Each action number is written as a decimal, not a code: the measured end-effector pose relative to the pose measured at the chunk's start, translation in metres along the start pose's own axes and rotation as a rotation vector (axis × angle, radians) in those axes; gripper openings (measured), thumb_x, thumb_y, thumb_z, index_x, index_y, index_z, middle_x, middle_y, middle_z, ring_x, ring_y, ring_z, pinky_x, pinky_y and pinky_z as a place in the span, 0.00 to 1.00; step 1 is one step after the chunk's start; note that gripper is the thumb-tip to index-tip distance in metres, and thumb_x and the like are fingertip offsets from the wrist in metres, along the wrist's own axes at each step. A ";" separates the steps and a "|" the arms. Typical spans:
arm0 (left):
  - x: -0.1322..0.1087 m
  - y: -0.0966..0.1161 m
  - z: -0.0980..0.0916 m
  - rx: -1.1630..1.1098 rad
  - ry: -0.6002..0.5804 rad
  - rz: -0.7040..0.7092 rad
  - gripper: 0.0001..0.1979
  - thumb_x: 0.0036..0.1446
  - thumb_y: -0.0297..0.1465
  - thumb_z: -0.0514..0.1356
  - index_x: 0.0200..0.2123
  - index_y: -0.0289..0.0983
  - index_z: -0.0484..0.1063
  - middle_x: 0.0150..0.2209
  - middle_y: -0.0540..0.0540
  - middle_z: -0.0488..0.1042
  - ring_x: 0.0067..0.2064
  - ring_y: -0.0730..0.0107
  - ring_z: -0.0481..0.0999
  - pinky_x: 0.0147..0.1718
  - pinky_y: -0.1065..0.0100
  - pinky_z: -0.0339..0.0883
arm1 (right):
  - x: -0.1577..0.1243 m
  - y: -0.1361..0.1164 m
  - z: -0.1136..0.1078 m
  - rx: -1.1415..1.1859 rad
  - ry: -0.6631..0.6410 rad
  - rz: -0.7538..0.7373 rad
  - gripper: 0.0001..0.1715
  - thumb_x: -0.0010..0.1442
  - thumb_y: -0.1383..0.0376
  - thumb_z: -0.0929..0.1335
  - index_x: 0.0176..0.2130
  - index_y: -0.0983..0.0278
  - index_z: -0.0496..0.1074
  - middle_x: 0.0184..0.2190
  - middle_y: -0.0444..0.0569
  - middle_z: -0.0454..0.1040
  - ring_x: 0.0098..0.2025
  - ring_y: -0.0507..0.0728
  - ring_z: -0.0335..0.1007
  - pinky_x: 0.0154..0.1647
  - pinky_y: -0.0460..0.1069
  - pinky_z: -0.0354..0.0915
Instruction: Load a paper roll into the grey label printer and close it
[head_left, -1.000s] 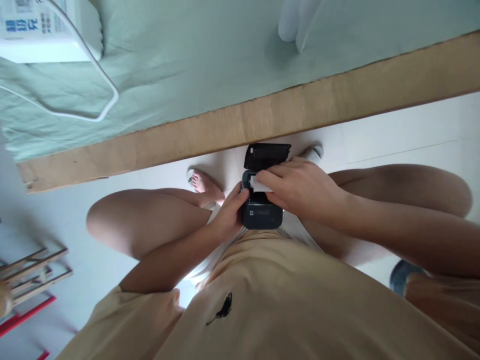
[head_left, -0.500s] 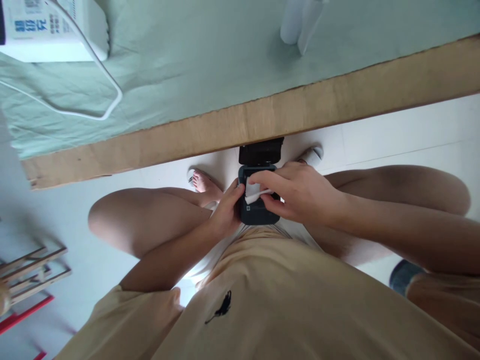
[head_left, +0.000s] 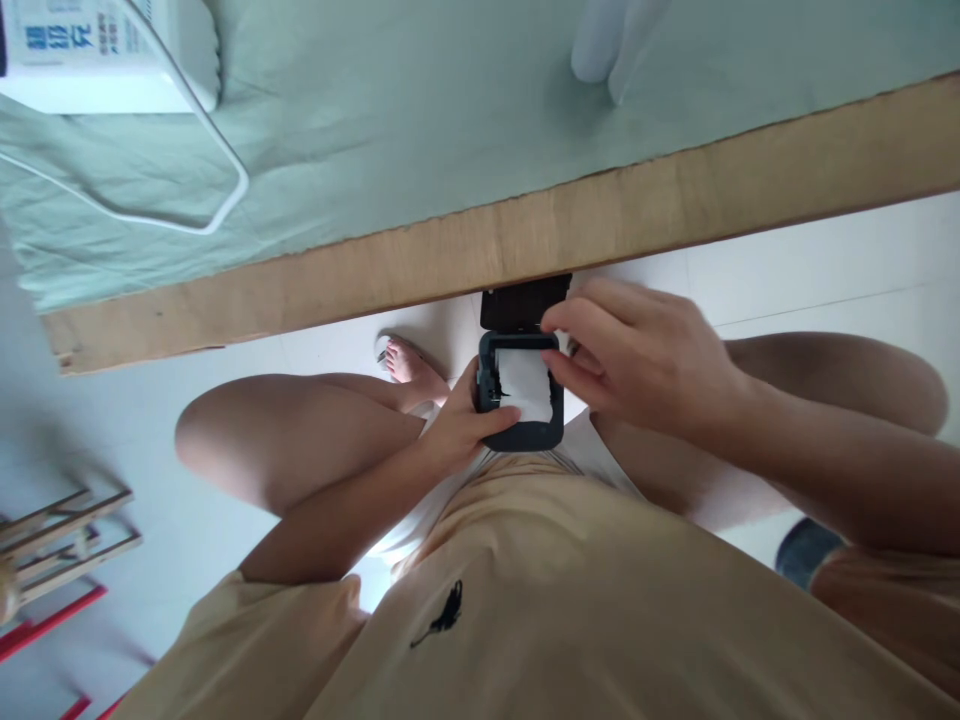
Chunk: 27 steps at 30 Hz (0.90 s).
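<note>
Low in front of my waist, my left hand [head_left: 476, 420] grips a small dark blue-grey box [head_left: 525, 438] from its left side. Its black lid [head_left: 517, 306] is hinged back towards the table. Across the box's opening lies a white piece of paper [head_left: 526, 385] with a ragged edge, and my left thumb presses on its lower left corner. My right hand [head_left: 622, 350] is just right of the box, thumb and index finger apart, with nothing visible between them. Its fingertips are close to the paper's upper right corner and the lid.
Ahead is a table with a green cloth [head_left: 390, 130] and a wooden edge [head_left: 495, 240]. A white pack [head_left: 120, 90] and a white cable [head_left: 232, 190] lie at its left, rolled white paper [head_left: 611, 50] further right. Wooden and red frames [head_left: 67, 560] stand at lower left.
The white paper, pinched and folded in my right fingers before, now lies flat over the box. My right hand has let go and drawn right. My left thumb has moved onto the paper.
</note>
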<state>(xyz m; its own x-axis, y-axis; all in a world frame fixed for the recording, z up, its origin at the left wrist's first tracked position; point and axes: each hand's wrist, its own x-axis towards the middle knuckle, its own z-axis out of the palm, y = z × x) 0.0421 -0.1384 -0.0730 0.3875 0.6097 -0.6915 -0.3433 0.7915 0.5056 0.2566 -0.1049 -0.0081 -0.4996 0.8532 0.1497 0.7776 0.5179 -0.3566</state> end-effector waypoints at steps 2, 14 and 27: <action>0.000 -0.001 -0.001 0.006 0.002 -0.008 0.37 0.35 0.28 0.81 0.49 0.40 0.70 0.42 0.49 0.81 0.42 0.65 0.80 0.42 0.66 0.75 | -0.002 0.003 -0.007 -0.121 -0.036 0.035 0.15 0.70 0.62 0.62 0.41 0.66 0.76 0.37 0.53 0.80 0.32 0.53 0.71 0.29 0.48 0.53; -0.001 -0.002 -0.007 0.045 -0.004 -0.006 0.39 0.36 0.29 0.81 0.52 0.41 0.69 0.45 0.47 0.81 0.47 0.60 0.82 0.47 0.62 0.75 | -0.002 0.021 0.004 0.394 -0.136 0.285 0.19 0.69 0.50 0.63 0.47 0.63 0.62 0.45 0.54 0.81 0.33 0.54 0.76 0.32 0.49 0.62; -0.003 -0.003 -0.007 -0.017 -0.014 0.024 0.31 0.43 0.42 0.80 0.49 0.41 0.74 0.39 0.48 0.80 0.36 0.68 0.80 0.32 0.69 0.74 | 0.002 0.006 0.022 0.384 -0.510 0.209 0.43 0.65 0.49 0.66 0.71 0.64 0.58 0.66 0.63 0.69 0.53 0.68 0.78 0.49 0.60 0.73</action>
<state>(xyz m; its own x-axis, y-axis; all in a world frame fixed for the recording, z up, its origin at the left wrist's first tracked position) 0.0360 -0.1423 -0.0760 0.3912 0.6292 -0.6716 -0.3670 0.7759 0.5131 0.2516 -0.1011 -0.0306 -0.5444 0.7484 -0.3789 0.7337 0.2058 -0.6476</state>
